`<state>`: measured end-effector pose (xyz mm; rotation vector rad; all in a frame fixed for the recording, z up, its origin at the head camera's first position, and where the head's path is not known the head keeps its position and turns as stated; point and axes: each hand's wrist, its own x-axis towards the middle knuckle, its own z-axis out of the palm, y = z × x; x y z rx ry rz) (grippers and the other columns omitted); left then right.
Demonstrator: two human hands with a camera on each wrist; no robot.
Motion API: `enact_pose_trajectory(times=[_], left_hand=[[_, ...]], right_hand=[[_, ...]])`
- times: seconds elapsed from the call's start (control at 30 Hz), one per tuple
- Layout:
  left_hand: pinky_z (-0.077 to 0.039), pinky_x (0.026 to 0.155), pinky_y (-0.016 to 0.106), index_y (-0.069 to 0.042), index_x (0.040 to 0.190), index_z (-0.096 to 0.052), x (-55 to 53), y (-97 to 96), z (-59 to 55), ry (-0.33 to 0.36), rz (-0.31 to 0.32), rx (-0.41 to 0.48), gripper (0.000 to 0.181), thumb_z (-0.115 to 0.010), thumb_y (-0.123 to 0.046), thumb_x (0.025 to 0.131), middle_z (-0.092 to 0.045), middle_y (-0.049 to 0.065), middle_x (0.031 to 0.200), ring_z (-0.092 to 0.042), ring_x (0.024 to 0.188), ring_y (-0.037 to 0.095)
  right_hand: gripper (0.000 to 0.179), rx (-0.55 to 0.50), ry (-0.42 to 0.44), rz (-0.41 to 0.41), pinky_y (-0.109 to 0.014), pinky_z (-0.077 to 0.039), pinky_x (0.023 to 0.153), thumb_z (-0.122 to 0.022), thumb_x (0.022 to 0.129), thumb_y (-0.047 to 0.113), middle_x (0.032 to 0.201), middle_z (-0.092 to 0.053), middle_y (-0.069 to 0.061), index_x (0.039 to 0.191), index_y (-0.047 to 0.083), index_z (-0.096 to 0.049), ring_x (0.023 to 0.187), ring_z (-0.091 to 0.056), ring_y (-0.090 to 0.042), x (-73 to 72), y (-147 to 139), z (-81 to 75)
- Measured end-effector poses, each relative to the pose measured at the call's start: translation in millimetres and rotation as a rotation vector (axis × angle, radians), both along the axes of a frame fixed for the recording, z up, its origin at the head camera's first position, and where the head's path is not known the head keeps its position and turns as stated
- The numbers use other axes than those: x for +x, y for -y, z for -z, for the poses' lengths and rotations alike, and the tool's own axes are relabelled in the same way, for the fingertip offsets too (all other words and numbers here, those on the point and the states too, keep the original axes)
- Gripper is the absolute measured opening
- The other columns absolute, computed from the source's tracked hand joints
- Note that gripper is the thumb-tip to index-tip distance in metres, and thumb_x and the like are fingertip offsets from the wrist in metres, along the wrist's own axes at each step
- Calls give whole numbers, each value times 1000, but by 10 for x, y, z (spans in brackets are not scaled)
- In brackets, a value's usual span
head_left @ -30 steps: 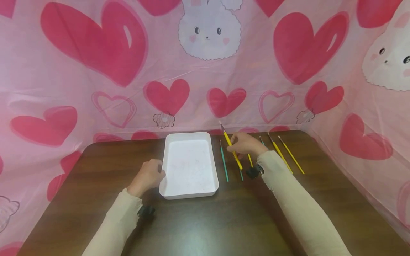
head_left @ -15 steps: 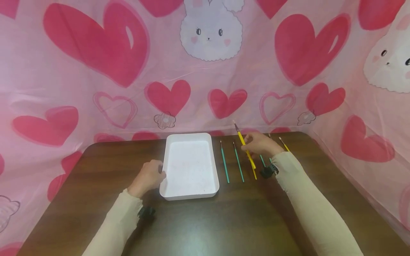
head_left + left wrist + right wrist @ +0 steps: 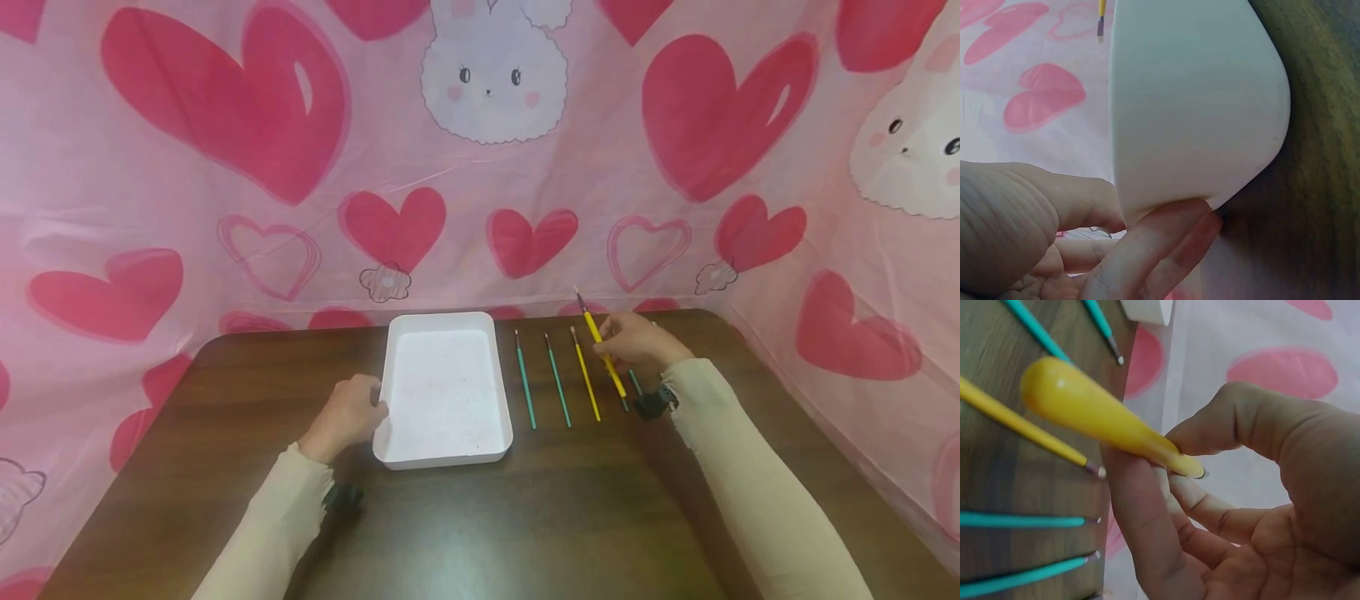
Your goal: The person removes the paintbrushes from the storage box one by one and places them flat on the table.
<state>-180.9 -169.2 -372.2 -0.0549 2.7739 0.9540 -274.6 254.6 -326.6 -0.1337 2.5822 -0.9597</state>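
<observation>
My left hand (image 3: 347, 421) holds the left side of a white tray (image 3: 442, 392). The left wrist view has its thumb at the rim and its fingers against the outer wall (image 3: 1197, 106). Pinched between thumb and fingers of my right hand (image 3: 637, 340) is a yellow paintbrush (image 3: 591, 323), raised above the table, bristles pointing away. Its rounded handle end (image 3: 1060, 387) faces the right wrist camera. Below and left of that hand lies a thinner yellow paintbrush (image 3: 586, 375). A teal paintbrush (image 3: 634, 382) is partly hidden beneath the hand.
Two teal paintbrushes, one (image 3: 527, 387) near the tray and another (image 3: 558, 380) beside it, lie on the brown table (image 3: 465, 533). More brushes at the right are hidden by the right hand and sleeve. A pink heart-print cloth (image 3: 465, 175) hangs behind the table.
My right hand has moved to the right along the row with the yellow paintbrush, uncovering the thinner yellow one on the table. The left hand and tray stay put.
</observation>
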Motion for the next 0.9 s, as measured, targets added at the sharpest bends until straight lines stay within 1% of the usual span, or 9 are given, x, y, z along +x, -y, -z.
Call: enact_pose_trajectory(times=[0.17, 0.27, 0.43, 0.5, 0.6, 0.67, 0.77, 0.83, 0.9], left_hand=[[-61, 78, 45, 6, 133, -58, -4, -1, 2, 0, 0, -4, 41, -63, -10, 96, -68, 20, 111, -64, 83, 27], [-61, 81, 48, 6, 134, -57, 0, 6, 10, -5, 2, -8, 41, -63, -10, 96, -68, 21, 113, -65, 86, 28], [-60, 84, 51, 6, 134, -57, -14, 20, 33, -19, 12, -15, 42, -63, -11, 97, -68, 22, 116, -65, 89, 29], [-61, 82, 49, 7, 134, -57, -21, 21, 41, -18, 14, -13, 41, -63, -10, 97, -68, 22, 115, -65, 88, 29], [-61, 79, 47, 7, 133, -57, -25, 25, 46, -13, 10, -10, 41, -63, -10, 97, -68, 22, 114, -65, 86, 28], [-61, 78, 46, 7, 133, -57, -24, 25, 46, -12, 7, -9, 41, -63, -10, 97, -68, 21, 113, -64, 85, 28], [-61, 78, 45, 7, 134, -57, -25, 24, 45, -14, 7, -9, 41, -62, -10, 97, -68, 21, 112, -64, 84, 27], [-61, 78, 44, 6, 134, -57, -27, 25, 44, -11, 7, -6, 41, -63, -10, 97, -68, 20, 111, -64, 83, 27], [-61, 78, 44, 6, 134, -57, -30, 25, 41, -6, 5, -7, 41, -63, -10, 97, -68, 20, 110, -64, 83, 27]], right_hand=[[32, 1, 9, 25, -45, -60, 83, -65, 97, 18, 91, -56, -9, 117, -1, -49, 78, -61, -22, -23, -117, 42], [32, 3, 16, 25, -44, -61, 81, -64, 97, 16, 94, -56, -11, 119, -3, -49, 76, -62, -20, -41, -182, 47], [34, 26, 1, 4, -42, -62, 78, -63, 98, 14, 104, -57, -17, 121, -7, -49, 80, -63, -21, -38, -320, 50], [36, 47, -1, 4, -43, -62, 79, -63, 98, 15, 106, -59, -19, 123, -8, -49, 80, -64, -23, -32, -384, 48], [39, 64, 0, 20, -44, -62, 82, -64, 98, 17, 107, -60, -18, 125, -7, -49, 82, -65, -23, -22, -467, 47], [40, 59, 0, 37, -44, -62, 82, -64, 97, 17, 102, -60, -17, 125, -7, -49, 81, -65, -23, -30, -535, 58], [38, 43, -4, 53, -43, -62, 81, -64, 96, 16, 99, -60, -15, 122, -8, -49, 80, -64, -22, -36, -636, 75], [37, 27, 3, 59, -46, -62, 83, -63, 96, 14, 101, -59, -16, 122, -9, -49, 82, -65, -23, -44, -713, 87], [37, 39, 6, 66, -47, -61, 86, -63, 96, 15, 105, -59, -17, 122, -8, -49, 86, -65, -25, -41, -787, 85]])
